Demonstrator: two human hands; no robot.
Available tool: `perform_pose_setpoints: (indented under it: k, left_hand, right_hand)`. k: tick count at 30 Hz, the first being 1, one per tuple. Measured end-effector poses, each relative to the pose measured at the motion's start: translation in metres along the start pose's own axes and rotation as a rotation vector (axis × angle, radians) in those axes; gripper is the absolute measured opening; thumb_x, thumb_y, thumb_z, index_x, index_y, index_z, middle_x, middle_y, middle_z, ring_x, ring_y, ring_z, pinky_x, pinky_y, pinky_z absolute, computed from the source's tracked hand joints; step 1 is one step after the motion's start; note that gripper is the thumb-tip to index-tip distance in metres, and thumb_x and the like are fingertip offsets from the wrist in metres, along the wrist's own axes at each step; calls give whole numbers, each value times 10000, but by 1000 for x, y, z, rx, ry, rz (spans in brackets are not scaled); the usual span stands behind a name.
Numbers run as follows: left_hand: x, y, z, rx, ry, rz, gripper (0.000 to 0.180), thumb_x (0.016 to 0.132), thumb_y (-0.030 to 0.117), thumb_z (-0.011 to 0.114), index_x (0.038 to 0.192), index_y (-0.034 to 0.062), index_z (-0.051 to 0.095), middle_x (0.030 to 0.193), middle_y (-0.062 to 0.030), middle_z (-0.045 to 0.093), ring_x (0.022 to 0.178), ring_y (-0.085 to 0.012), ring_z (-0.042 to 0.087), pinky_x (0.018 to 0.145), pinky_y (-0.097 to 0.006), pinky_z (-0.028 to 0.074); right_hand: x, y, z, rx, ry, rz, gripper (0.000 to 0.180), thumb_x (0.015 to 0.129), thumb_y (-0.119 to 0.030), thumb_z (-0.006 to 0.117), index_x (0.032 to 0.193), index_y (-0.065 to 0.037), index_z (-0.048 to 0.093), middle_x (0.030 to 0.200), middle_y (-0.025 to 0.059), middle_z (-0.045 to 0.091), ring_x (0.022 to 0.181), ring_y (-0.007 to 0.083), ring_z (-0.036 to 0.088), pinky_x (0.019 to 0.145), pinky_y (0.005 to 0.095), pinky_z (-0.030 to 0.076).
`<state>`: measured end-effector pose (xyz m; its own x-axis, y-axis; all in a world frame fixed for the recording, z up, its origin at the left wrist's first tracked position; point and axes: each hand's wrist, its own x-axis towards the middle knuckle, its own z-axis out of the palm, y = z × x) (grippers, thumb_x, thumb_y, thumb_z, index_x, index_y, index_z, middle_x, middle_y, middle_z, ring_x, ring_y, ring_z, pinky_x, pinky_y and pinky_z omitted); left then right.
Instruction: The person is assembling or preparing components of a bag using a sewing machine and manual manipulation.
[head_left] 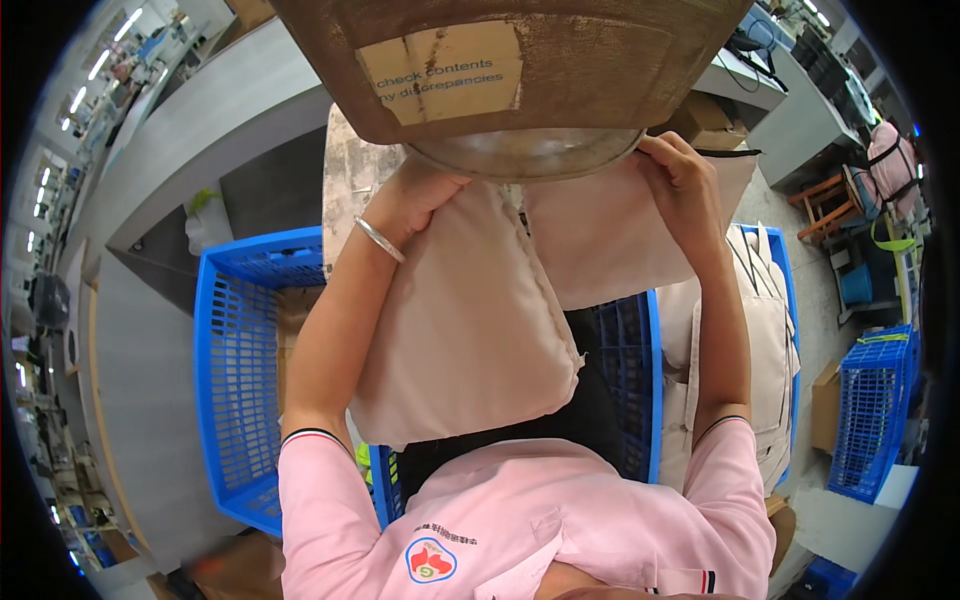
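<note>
My left hand (pixel 418 198), a metal bangle at its wrist, is closed at the upper edge of a padded beige fabric piece (pixel 460 330). Its fingertips are partly hidden by the brown casing (pixel 600 75) overhead. This piece hangs toward my lap and has a rough seam along its right side. My right hand (pixel 688 185) pinches the upper part of a flatter beige fabric panel (pixel 600 235), close to the rounded clear rim (pixel 530 155) below the casing. Where the two fabrics meet under that rim is hidden from view.
A blue plastic crate (pixel 235 375) stands left of my legs. Another crate (pixel 656 390) on my right holds several beige sewn pieces (pixel 745 350). A worn worktop (pixel 350 180) lies beneath the casing. Farther right are a blue crate (pixel 870 420) and a wooden stool (pixel 830 205).
</note>
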<state>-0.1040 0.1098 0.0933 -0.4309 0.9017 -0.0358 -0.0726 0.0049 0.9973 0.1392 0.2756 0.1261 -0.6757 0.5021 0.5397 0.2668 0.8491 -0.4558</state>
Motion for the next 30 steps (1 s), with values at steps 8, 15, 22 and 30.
perform_pose_setpoints:
  k: [8, 15, 22, 30]
  left_hand:
    - [5, -13, 1, 38, 135, 313, 302, 822, 114, 668, 1071, -56, 656, 1020, -70, 653, 865, -139, 576, 744, -296, 506]
    - [-50, -6, -34, -61, 349, -8, 114, 805, 89, 657, 814, -14, 706, 720, -24, 644, 650, -83, 570, 618, -232, 466]
    - [-117, -33, 78, 167, 503, 293, 103, 825, 117, 649, 865, 24, 667, 751, -103, 689, 666, -184, 657, 612, -305, 501]
    - [-148, -46, 131, 347, 329, 501, 169, 860, 199, 688, 960, 64, 666, 787, -114, 663, 715, -266, 656, 647, -322, 507]
  right_hand:
    - [-9, -5, -12, -7, -29, -28, 151, 885, -66, 673, 1027, -22, 697, 819, 105, 603, 714, 238, 614, 663, 314, 468]
    - [-66, 129, -112, -364, 138, 418, 277, 915, -211, 661, 1113, -23, 701, 973, 84, 702, 717, 142, 629, 624, 264, 500]
    - [-144, 170, -144, -723, 225, 67, 528, 920, -173, 663, 1392, 1, 502, 1066, 147, 691, 853, 184, 661, 726, 281, 522]
    - [-193, -44, 18, 800, -770, 332, 358, 902, -105, 687, 1235, 13, 629, 1039, 59, 709, 918, 105, 631, 740, 248, 495]
